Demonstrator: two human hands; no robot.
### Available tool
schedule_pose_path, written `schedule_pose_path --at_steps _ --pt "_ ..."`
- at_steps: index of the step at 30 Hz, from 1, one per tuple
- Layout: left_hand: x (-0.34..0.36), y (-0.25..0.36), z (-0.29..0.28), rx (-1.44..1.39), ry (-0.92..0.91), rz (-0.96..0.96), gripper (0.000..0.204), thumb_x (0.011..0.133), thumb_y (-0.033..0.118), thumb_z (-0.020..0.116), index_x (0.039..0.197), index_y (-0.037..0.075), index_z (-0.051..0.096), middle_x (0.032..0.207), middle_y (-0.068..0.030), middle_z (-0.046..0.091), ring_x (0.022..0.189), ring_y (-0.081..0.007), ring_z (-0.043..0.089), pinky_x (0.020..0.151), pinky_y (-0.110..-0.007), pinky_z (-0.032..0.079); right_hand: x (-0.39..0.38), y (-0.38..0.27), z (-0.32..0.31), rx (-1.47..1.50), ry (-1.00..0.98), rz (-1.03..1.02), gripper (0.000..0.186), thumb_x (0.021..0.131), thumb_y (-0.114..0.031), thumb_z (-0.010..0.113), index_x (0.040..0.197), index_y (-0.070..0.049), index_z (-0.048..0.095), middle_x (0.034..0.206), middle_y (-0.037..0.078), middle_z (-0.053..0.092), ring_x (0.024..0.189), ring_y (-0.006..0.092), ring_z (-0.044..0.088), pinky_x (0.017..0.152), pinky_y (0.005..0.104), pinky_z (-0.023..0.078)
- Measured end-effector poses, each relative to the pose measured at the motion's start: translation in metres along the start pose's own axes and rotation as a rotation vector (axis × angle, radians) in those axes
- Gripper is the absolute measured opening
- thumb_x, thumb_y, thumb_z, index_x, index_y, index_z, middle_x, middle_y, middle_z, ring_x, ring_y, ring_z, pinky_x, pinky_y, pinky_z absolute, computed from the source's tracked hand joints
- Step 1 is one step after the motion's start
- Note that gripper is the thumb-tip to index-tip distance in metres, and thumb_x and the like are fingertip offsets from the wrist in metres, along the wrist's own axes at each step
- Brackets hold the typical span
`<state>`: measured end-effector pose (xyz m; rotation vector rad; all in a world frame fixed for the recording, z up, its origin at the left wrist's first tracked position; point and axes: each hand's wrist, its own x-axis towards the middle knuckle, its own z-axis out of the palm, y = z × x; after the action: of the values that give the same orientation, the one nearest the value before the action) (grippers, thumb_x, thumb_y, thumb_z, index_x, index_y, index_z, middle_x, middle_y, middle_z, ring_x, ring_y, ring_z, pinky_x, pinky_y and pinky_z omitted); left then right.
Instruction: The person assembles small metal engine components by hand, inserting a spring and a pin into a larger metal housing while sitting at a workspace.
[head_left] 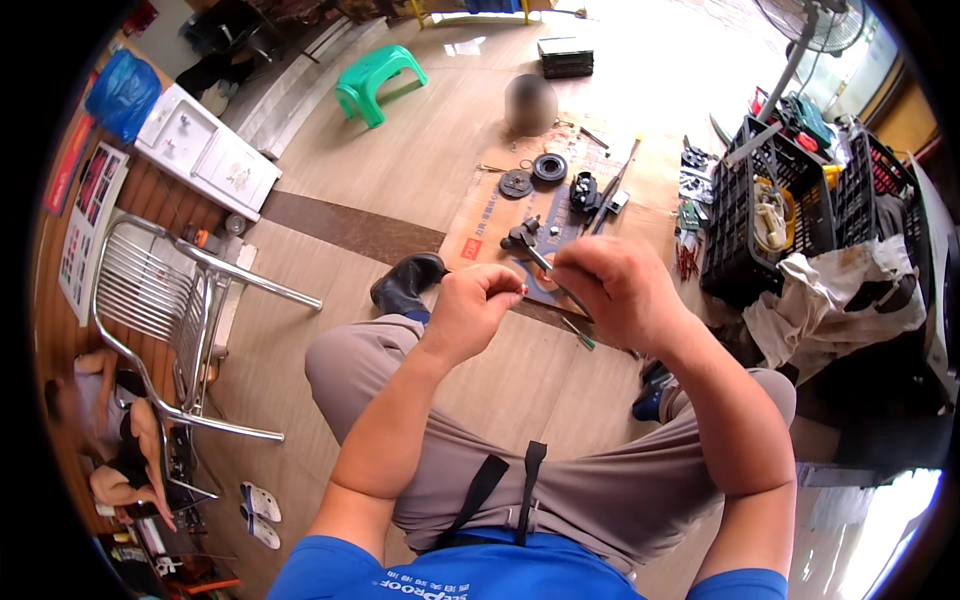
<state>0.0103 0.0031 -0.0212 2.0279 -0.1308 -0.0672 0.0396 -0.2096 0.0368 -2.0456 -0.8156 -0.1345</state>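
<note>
My left hand (480,308) is closed in a pinch over the floor. Between its fingertips shows a small piece with a red spot (524,290), too small to name. My right hand (625,290) is closed around a thin, dark rod-like tool (540,259), whose end points up and left past the fingers. Just beyond the hands a dark metal part (522,234) lies on a flattened cardboard sheet (470,222). Farther out on it are a black disc (515,184), a black ring-shaped part (549,168) and a black blocky part (584,192).
Black plastic crates (745,215) with tools and a draped cloth (840,305) stand at the right. Circuit boards (690,215) lie beside the cardboard. A green stool (378,75) is far left of centre. At the left are a metal chair (160,275) and a seated person (115,425).
</note>
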Motion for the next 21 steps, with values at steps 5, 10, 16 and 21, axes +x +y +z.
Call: schedule_pose_path --at_steps 5,10,16,21 --pt "-0.008 0.009 -0.004 -0.133 -0.295 -0.013 0.010 0.081 -0.003 0.068 0.091 -0.003 0.067 0.083 -0.0079 0.069 0.078 -0.0109 0.065 0.071 -0.025 0.052 0.010 0.026 -0.007 0.072 0.068 0.204 0.013 0.085 -0.015 0.065 0.085 -0.002 0.064 0.070 0.014 0.060 0.061 0.0258 0.056 0.059 0.0341 0.045" --pt "-0.005 0.006 -0.024 -0.647 -0.332 -0.059 0.011 0.082 -0.006 0.066 0.093 -0.004 0.064 0.087 -0.0080 0.068 0.080 -0.0135 0.064 0.071 -0.026 0.052 0.004 0.075 0.005 0.232 0.016 0.369 0.015 0.089 -0.014 0.064 0.087 0.001 0.065 0.068 0.004 0.058 0.062 0.0114 0.049 0.059 0.0272 0.042" --pt "0.003 -0.002 -0.028 -1.035 0.044 -0.039 0.011 0.086 -0.003 0.063 0.097 0.000 0.063 0.086 -0.0092 0.067 0.074 -0.0158 0.063 0.069 -0.027 0.051 -0.019 0.067 0.036 0.676 -0.201 0.703 0.017 0.094 -0.015 0.060 0.086 -0.002 0.066 0.070 -0.004 0.056 0.065 0.0033 0.048 0.057 0.0218 0.040" --pt "0.005 -0.003 -0.026 -0.896 0.183 -0.049 0.010 0.086 -0.002 0.064 0.097 -0.001 0.063 0.085 -0.0080 0.067 0.073 -0.0138 0.062 0.069 -0.025 0.051 -0.029 0.065 0.051 0.804 -0.246 0.821 0.015 0.094 -0.015 0.058 0.095 -0.001 0.064 0.072 0.000 0.059 0.052 0.0065 0.053 0.044 0.0202 0.037"
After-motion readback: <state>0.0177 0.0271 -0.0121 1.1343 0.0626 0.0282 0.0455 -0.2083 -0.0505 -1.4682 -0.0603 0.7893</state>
